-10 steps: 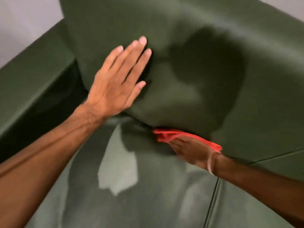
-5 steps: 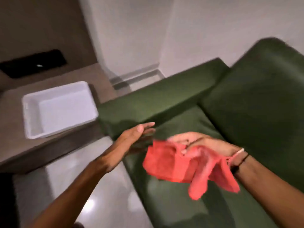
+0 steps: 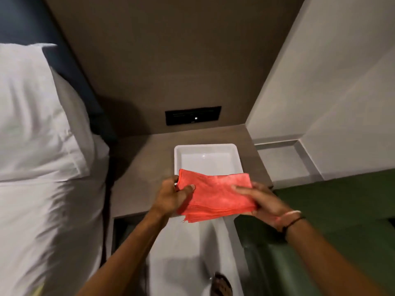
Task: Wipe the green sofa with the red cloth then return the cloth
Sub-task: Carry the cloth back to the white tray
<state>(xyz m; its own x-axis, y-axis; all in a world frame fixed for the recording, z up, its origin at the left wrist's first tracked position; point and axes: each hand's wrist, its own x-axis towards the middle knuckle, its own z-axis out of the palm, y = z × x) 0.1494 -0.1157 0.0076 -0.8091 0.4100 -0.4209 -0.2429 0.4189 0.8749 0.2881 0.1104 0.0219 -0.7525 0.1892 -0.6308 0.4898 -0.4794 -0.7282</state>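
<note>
The red cloth [image 3: 215,195] is folded into a flat rectangle and held level in front of me. My left hand [image 3: 171,196] grips its left edge, thumb on top. My right hand [image 3: 259,199] holds its right edge, fingers on top. The cloth hangs just above the near rim of a white tray [image 3: 207,159] that stands on a brown bedside table [image 3: 145,167]. Only a part of the green sofa [image 3: 333,212] shows at the lower right, beside my right forearm.
A bed with a white pillow [image 3: 36,116] and sheet fills the left side. A black switch panel [image 3: 193,115] sits on the brown wall behind the tray. White floor [image 3: 186,261] lies between bed and sofa, with a sandalled foot [image 3: 221,285] at the bottom.
The view swung from the sofa back to the bedside table. The cloth, loose and bunched in my right hand half a second ago, is now folded flat between both hands above the tray.
</note>
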